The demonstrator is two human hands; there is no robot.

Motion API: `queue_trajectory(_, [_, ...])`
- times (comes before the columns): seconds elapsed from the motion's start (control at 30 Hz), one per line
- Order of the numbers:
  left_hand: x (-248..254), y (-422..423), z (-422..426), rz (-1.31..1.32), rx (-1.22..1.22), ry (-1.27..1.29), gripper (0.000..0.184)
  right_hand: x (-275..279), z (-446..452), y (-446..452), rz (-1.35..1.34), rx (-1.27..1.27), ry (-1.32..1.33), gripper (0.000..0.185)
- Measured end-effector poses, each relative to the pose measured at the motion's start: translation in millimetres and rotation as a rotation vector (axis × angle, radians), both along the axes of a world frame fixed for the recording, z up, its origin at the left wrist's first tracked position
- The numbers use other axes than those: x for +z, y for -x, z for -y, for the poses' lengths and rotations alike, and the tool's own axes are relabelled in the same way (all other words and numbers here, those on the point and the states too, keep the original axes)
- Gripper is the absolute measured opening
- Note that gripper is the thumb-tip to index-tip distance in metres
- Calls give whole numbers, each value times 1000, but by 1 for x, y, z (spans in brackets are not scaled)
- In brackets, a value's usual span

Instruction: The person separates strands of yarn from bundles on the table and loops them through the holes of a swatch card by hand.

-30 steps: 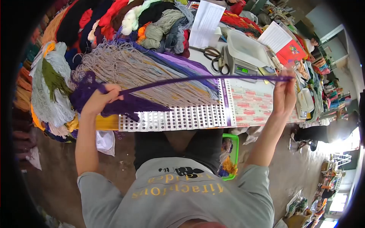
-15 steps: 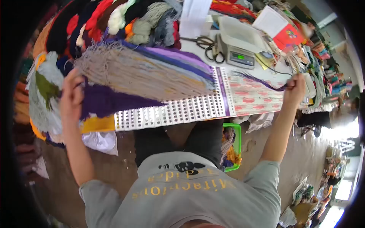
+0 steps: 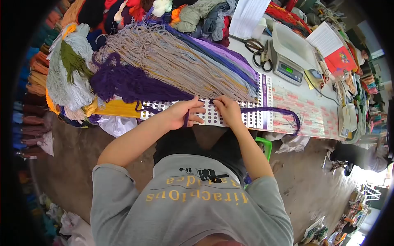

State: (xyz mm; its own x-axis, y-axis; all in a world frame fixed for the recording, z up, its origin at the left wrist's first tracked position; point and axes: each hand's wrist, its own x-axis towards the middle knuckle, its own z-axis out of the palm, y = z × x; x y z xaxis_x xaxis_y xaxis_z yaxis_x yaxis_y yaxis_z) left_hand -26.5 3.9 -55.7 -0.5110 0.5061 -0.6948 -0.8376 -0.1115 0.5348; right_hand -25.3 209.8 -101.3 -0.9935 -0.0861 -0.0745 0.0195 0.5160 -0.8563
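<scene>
A white card strip with rows of punched holes [image 3: 210, 114] lies along the table's front edge. My left hand [image 3: 180, 114] is over it, a purple strand looped around its fingers, which are partly spread. Close beside it, my right hand [image 3: 230, 110] pinches purple yarn at the card, its fingertips bent down. From there a thin purple yarn bundle [image 3: 273, 109] trails right, its frayed end hanging over the edge. A heap of purple yarn [image 3: 131, 84] lies left of my hands. Behind it, grey-beige yarn [image 3: 172, 61] fans out from the card, beside blue and lilac bundles.
Black-handled scissors [image 3: 262, 57] and a digital scale [image 3: 289, 69] stand at the back right, near a red booklet [image 3: 340, 62]. Coloured skeins line the back and left. A green basket [image 3: 266, 146] is below the table. Another person [image 3: 357, 156] is at far right.
Both hands have come together from far apart to the card's front edge. The purple bundle my right hand held out at the right now runs from the card to the table edge.
</scene>
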Motion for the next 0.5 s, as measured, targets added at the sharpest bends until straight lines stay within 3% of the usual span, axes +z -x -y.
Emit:
queue_trajectory(0.17, [-13,9,-15,-102,-56,61,44,-12,-2,-4,-176,-35,-119,17])
queue_trajectory(0.23, [-11,10,-20,-364,-201,183,37,-10,1,-3,-181,-35,-115,18])
queue_trajectory(0.27, [-9,8,-23,-420,-128,245,25,-8,1,-4,-185,-24,-114,18])
queue_trajectory(0.37, [-22,18,-27,-408,-94,287,25,-1,0,-3,-33,-10,-51,21])
queue_trajectory(0.5, [-28,28,-35,-326,-32,281,12,-7,-6,12,60,21,-52,25])
